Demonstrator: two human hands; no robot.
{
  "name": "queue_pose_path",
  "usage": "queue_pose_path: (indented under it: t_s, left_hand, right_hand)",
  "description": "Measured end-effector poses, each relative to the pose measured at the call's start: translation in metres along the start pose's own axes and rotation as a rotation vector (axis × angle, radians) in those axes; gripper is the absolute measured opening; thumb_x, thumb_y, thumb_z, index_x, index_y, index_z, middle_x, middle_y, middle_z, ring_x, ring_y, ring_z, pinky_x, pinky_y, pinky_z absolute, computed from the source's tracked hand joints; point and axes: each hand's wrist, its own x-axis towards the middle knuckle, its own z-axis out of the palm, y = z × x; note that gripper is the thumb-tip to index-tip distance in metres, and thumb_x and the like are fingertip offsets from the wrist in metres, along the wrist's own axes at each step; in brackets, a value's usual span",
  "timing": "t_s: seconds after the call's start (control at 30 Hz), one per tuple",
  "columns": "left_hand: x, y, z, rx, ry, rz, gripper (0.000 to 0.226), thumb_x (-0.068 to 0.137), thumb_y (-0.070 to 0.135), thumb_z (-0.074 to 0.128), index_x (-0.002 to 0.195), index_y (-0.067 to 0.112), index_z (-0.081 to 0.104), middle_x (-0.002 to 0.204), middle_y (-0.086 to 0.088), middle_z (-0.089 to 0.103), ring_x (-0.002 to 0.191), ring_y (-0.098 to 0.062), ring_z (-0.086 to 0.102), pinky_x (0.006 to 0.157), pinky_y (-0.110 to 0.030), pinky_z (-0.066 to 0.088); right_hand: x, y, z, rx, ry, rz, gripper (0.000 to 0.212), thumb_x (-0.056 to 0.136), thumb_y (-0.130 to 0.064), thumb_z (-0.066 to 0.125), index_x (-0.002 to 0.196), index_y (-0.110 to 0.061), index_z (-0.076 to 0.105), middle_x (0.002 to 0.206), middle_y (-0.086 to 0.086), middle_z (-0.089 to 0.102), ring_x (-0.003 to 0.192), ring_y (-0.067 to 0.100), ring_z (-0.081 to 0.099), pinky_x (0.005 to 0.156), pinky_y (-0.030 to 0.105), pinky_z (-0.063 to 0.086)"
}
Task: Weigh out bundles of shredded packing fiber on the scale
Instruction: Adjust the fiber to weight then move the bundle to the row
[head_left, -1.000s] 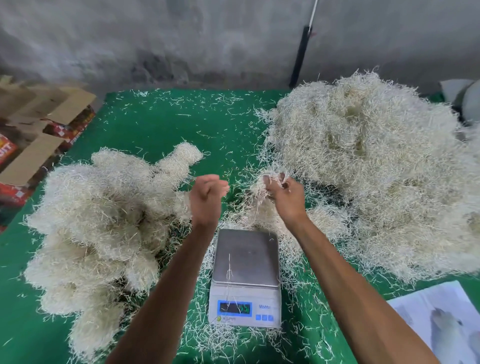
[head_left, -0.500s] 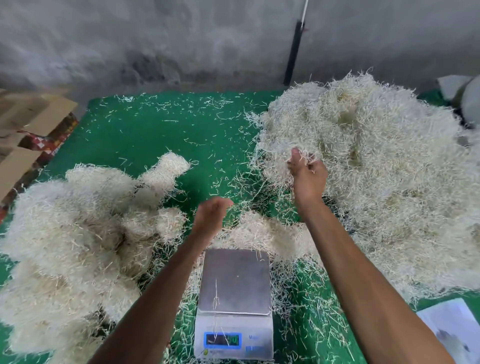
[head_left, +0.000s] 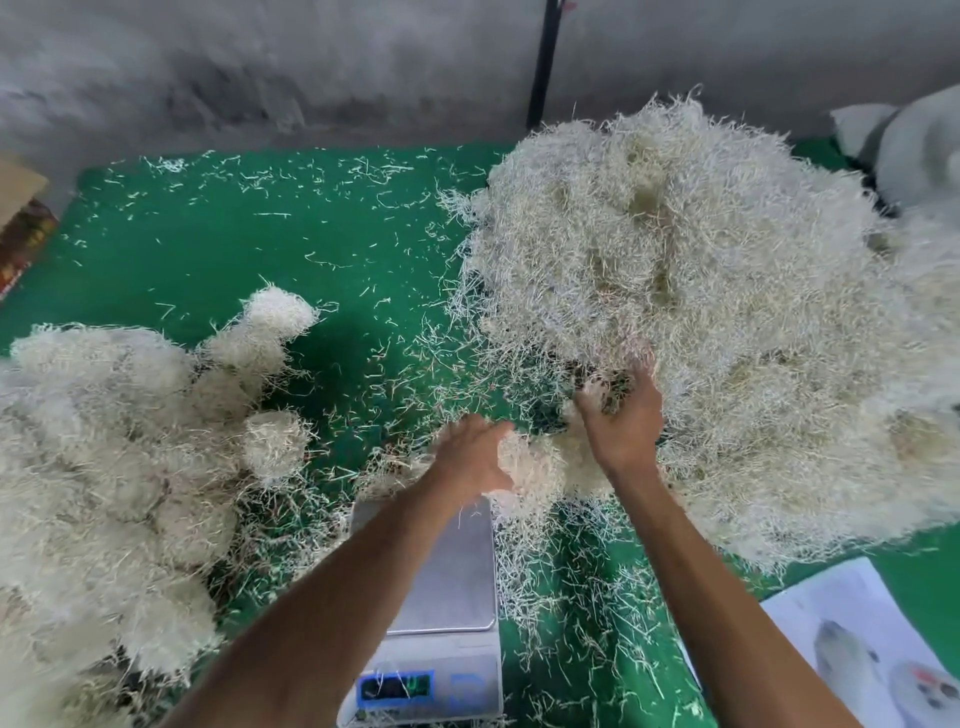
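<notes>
A person's two bare hands reach past a digital scale (head_left: 441, 597) on a green surface (head_left: 260, 249) strewn with stray strands. The left hand (head_left: 470, 457), fingers straight and released, rests against a small clump of shredded packing fiber (head_left: 540, 467) lying just beyond the scale. The right hand (head_left: 623, 415), beyond and right of the scale, digs into the foot of a large loose fiber heap (head_left: 701, 291); its fingers are buried in strands, so its hold cannot be told. The scale's steel platform is bare but for a few strands, and its blue-framed display is blurred. Left of the scale lie rounded fiber bundles (head_left: 114, 467). White printed sheets (head_left: 872, 649) sit right of the scale.
</notes>
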Motion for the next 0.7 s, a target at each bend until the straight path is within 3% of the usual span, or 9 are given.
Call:
queue_pose_path:
  t_s: [0.1, 0.17, 0.23, 0.33, 0.43, 0.53, 0.6, 0.7]
  left_hand:
    - [-0.006, -0.008, 0.003, -0.088, 0.198, -0.034, 0.069, 0.087, 0.005, 0.070, 0.148, 0.025, 0.045, 0.149, -0.015, 0.043, 0.134, -0.031, 0.046, 0.109, -0.044, 0.046]
    - [-0.020, -0.017, -0.014, -0.215, 0.384, -0.004, 0.063, 0.086, 0.001, 0.070, 0.143, 0.018, 0.051, 0.137, -0.016, 0.053, 0.120, -0.026, 0.055, 0.096, -0.035, 0.054]
    - [-0.039, -0.022, -0.038, -0.234, 0.577, 0.048, 0.061, 0.084, 0.003, 0.073, 0.141, 0.013, 0.054, 0.130, -0.014, 0.055, 0.116, -0.025, 0.054, 0.091, -0.028, 0.050]
    - [-0.070, -0.024, -0.069, -0.186, 0.737, 0.083, 0.063, 0.082, 0.009, 0.076, 0.140, 0.015, 0.053, 0.124, -0.012, 0.057, 0.114, -0.024, 0.050, 0.089, -0.028, 0.046]
    - [-0.110, -0.027, -0.078, -0.158, 0.802, 0.105, 0.069, 0.079, 0.016, 0.081, 0.140, 0.017, 0.049, 0.122, -0.010, 0.059, 0.111, -0.023, 0.053, 0.093, -0.033, 0.049]
    - [-0.144, -0.035, -0.057, -0.161, 0.823, 0.126, 0.078, 0.070, 0.022, 0.089, 0.134, 0.009, 0.047, 0.117, -0.012, 0.063, 0.104, -0.025, 0.060, 0.092, -0.039, 0.055]
    - [-0.160, -0.039, -0.029, -0.199, 0.726, 0.120, 0.078, 0.071, 0.027, 0.089, 0.132, 0.006, 0.046, 0.118, -0.012, 0.061, 0.104, -0.024, 0.059, 0.092, -0.040, 0.055]
    - [-0.176, -0.049, 0.012, -0.217, 0.546, 0.089, 0.084, 0.076, 0.039, 0.085, 0.142, 0.006, 0.044, 0.137, -0.013, 0.053, 0.123, -0.024, 0.050, 0.105, -0.038, 0.046]
  right_hand:
    - [-0.009, 0.006, -0.005, -0.061, 0.023, -0.071, 0.085, 0.094, -0.046, 0.073, 0.157, -0.005, 0.032, 0.157, 0.018, 0.040, 0.145, 0.033, 0.038, 0.121, 0.047, 0.030]
    - [-0.018, 0.003, -0.008, -0.087, 0.042, -0.120, 0.077, 0.099, -0.043, 0.068, 0.156, -0.004, 0.033, 0.157, 0.017, 0.041, 0.145, 0.031, 0.038, 0.121, 0.044, 0.029]
    - [-0.029, -0.007, -0.006, -0.047, 0.038, -0.161, 0.069, 0.102, -0.040, 0.062, 0.155, -0.005, 0.034, 0.157, 0.014, 0.042, 0.144, 0.027, 0.039, 0.121, 0.038, 0.027]
    - [-0.050, -0.029, 0.002, 0.037, -0.007, -0.265, 0.062, 0.103, -0.034, 0.060, 0.154, -0.006, 0.037, 0.154, 0.011, 0.045, 0.131, 0.007, 0.042, 0.115, 0.016, 0.027]
    - [-0.074, -0.047, 0.009, 0.073, -0.055, -0.316, 0.060, 0.106, -0.036, 0.055, 0.155, -0.008, 0.037, 0.158, 0.011, 0.043, 0.144, 0.021, 0.039, 0.122, 0.037, 0.030]
    - [-0.099, -0.053, 0.013, 0.128, -0.127, -0.290, 0.059, 0.107, -0.037, 0.052, 0.156, -0.008, 0.034, 0.159, 0.009, 0.043, 0.146, 0.023, 0.040, 0.122, 0.044, 0.034]
    - [-0.116, -0.052, 0.016, 0.150, -0.189, -0.285, 0.058, 0.108, -0.034, 0.052, 0.156, -0.008, 0.035, 0.158, 0.008, 0.044, 0.145, 0.022, 0.042, 0.121, 0.046, 0.037]
    - [-0.142, -0.044, 0.020, 0.140, -0.272, -0.295, 0.056, 0.108, -0.033, 0.051, 0.156, -0.009, 0.034, 0.159, 0.009, 0.040, 0.145, 0.023, 0.041, 0.121, 0.049, 0.037]
